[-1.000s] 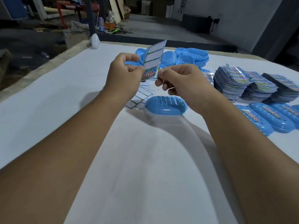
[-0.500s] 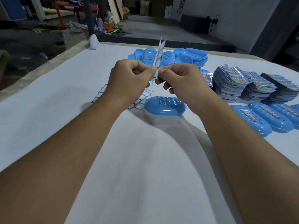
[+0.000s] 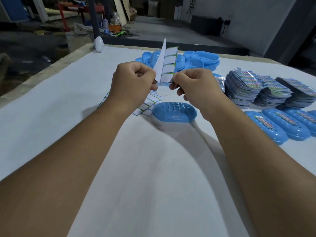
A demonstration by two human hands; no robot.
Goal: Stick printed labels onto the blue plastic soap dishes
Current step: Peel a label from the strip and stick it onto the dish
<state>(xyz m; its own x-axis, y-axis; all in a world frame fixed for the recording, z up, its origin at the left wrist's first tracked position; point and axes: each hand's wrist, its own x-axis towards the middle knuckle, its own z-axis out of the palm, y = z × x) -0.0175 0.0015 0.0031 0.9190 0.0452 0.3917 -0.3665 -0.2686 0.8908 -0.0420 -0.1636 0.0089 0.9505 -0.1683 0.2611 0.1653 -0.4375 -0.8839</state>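
Both hands are raised above the white table [image 3: 51,108]. My left hand [image 3: 131,86] pinches the lower edge of a folded label sheet [image 3: 166,65] that stands upright between the hands. My right hand [image 3: 193,86] pinches the sheet's right lower corner with thumb and forefinger. Just below the hands a blue soap dish [image 3: 174,112] lies upside down on the table, with no label on it. Loose label strips [image 3: 147,103] lie under my left wrist.
A pile of unlabelled blue dishes [image 3: 201,60] sits at the back. Stacks of printed label sheets [image 3: 256,88] stand at the right. In front of them lies a row of labelled dishes [image 3: 277,125]. A white object [image 3: 98,44] rests at the table's far left edge.
The label sheet went from facing me to folded and edge-on, and now opens into a V. Both hands stayed close together above the dish.
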